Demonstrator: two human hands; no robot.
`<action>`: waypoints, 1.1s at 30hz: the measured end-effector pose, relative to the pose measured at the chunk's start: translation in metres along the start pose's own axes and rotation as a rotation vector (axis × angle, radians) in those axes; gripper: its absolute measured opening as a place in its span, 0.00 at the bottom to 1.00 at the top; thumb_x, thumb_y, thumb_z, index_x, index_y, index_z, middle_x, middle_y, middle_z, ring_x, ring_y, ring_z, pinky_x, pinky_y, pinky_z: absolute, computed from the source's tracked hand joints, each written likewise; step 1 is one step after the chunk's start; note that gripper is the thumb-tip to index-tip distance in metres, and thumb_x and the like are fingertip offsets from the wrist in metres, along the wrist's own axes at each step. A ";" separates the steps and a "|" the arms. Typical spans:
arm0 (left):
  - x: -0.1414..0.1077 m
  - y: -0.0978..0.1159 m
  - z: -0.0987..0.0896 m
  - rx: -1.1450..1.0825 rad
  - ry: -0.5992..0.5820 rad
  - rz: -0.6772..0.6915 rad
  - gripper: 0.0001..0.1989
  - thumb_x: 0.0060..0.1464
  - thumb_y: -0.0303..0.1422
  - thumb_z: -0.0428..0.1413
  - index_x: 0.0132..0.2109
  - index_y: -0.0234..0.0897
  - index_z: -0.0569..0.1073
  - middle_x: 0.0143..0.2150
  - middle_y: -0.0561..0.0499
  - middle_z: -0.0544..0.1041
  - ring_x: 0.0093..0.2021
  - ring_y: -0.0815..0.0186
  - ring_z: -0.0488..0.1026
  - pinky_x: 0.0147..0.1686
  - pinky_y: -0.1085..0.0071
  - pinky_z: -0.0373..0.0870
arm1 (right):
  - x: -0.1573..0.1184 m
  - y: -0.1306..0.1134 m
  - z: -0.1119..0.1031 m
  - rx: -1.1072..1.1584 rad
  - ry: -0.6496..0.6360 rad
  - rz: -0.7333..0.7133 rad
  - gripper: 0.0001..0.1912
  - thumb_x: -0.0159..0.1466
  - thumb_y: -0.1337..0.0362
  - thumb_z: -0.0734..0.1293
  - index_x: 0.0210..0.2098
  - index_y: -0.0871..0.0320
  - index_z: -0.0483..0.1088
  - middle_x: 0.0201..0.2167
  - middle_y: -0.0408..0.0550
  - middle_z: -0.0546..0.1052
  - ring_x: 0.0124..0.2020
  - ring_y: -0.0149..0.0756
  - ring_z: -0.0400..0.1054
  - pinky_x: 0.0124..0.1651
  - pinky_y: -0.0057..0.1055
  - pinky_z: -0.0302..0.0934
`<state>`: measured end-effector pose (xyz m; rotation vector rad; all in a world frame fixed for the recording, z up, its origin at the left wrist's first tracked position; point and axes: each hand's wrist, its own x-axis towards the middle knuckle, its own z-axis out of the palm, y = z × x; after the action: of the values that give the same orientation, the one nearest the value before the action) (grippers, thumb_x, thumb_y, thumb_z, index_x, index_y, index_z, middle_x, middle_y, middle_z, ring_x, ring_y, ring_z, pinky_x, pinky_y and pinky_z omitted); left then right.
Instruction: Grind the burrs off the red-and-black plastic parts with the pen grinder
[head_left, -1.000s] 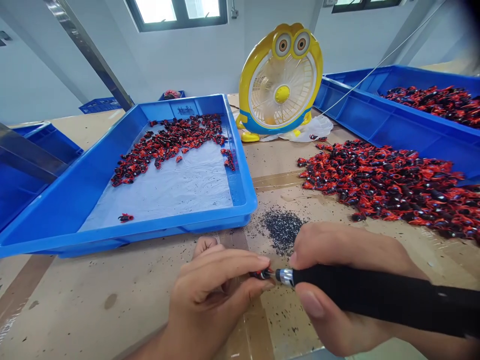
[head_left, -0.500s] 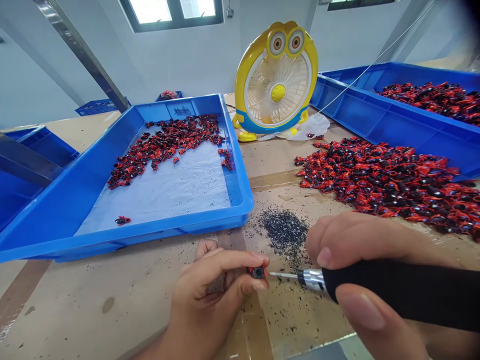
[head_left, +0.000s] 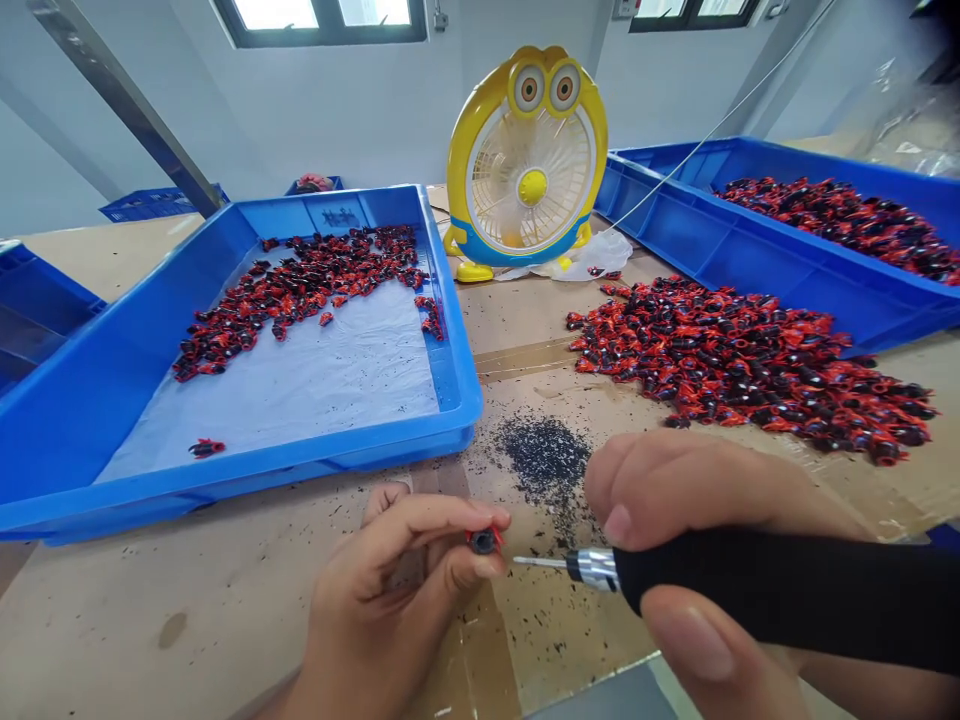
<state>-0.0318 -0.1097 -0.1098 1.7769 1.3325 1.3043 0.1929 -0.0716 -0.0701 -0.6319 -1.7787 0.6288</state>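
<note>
My left hand [head_left: 409,570] pinches a small red and black plastic piece [head_left: 484,541] between thumb and fingertips, its dark round opening facing me. In my right hand [head_left: 690,500] is a black-handled tool [head_left: 772,600] with a silver chuck [head_left: 598,568] and a thin metal bit [head_left: 538,563]. The bit points left at the piece, its tip a little to the right of it and slightly lower, apart from it. Beneath and beyond the hands, black and whitish crumbs [head_left: 544,455] lie heaped on the brown tabletop [head_left: 247,590].
A blue tray [head_left: 330,455] at left holds many similar pieces on a white sheet. At right lies a heap of pieces [head_left: 750,360] before another blue tray [head_left: 720,240] with more. A yellow fan [head_left: 532,188] stands between the trays. A cord [head_left: 720,120] slants behind.
The bit's tip has drawn slightly away from the piece and sits lower relative to it. The piece has turned so its opening faces me more. The whole view has shifted a little.
</note>
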 end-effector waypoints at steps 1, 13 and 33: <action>0.000 -0.001 0.000 0.030 0.004 0.010 0.02 0.67 0.40 0.67 0.45 0.53 0.83 0.38 0.61 0.90 0.34 0.68 0.85 0.37 0.70 0.77 | 0.000 0.003 -0.001 0.011 -0.019 -0.017 0.08 0.69 0.59 0.73 0.39 0.53 0.71 0.24 0.42 0.74 0.23 0.34 0.73 0.26 0.34 0.69; 0.003 -0.001 0.001 0.187 0.054 0.062 0.11 0.59 0.28 0.70 0.42 0.54 0.84 0.35 0.67 0.87 0.26 0.70 0.68 0.32 0.70 0.68 | 0.000 0.013 0.020 -0.090 0.075 -0.023 0.06 0.59 0.64 0.70 0.35 0.52 0.70 0.23 0.38 0.73 0.20 0.29 0.69 0.24 0.29 0.64; 0.007 0.000 0.000 0.209 0.032 0.190 0.14 0.58 0.23 0.69 0.45 0.49 0.84 0.33 0.66 0.85 0.26 0.72 0.68 0.35 0.66 0.65 | 0.014 0.010 0.006 -0.282 -0.163 -0.094 0.06 0.61 0.67 0.72 0.36 0.53 0.72 0.24 0.38 0.80 0.21 0.26 0.75 0.25 0.20 0.69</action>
<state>-0.0314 -0.1034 -0.1071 2.0768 1.3884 1.3380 0.1843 -0.0555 -0.0695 -0.6985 -2.0581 0.3757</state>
